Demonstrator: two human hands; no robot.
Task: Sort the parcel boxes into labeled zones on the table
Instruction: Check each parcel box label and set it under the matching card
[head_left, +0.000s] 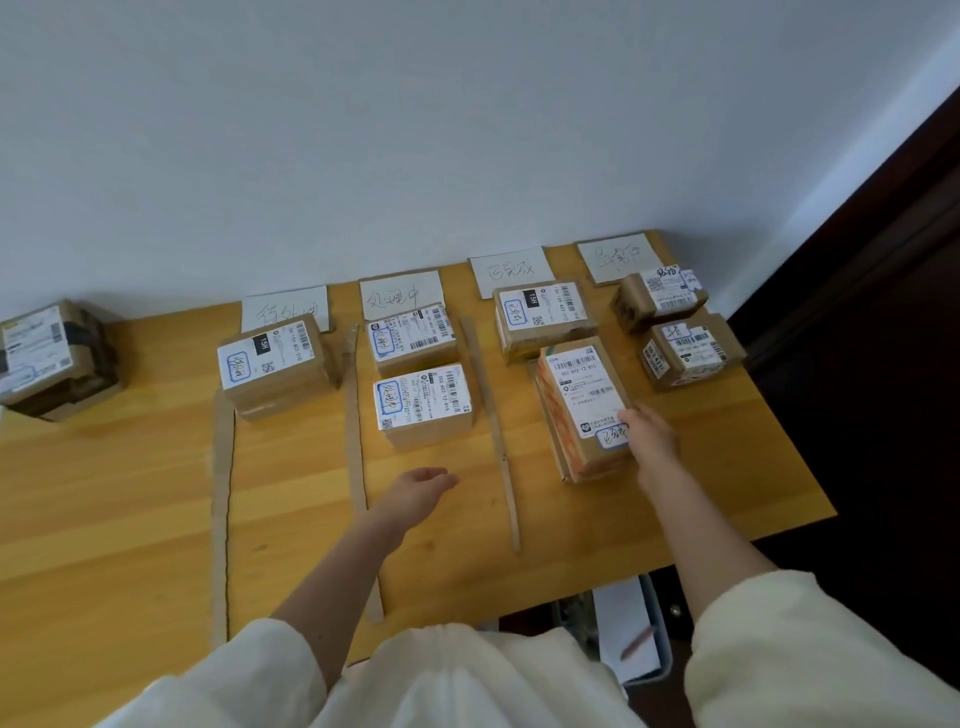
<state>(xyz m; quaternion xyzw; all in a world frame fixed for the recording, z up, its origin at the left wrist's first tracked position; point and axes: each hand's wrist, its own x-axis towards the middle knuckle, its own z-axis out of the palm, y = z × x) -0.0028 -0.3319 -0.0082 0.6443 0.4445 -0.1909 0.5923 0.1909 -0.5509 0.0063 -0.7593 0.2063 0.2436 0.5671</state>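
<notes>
Right hand (647, 428) grips the orange-sided parcel box (582, 410); left hand (421, 488) hovers relaxed over the table (130, 493).

Soft, even daylight, fairly bright; white wall (415, 130) shades slightly bluish. Short, faint shadows fall beside the boxes on the wooden surface (130, 493). No strong glare. Right edge very dark. Wide-angle lens bows the surface's far edge. Overall softness; label print mostly unreadable.

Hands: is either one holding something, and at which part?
The right hand grips the orange-sided box at its near right corner, fingers on top. The left hand holds nothing.
</notes>
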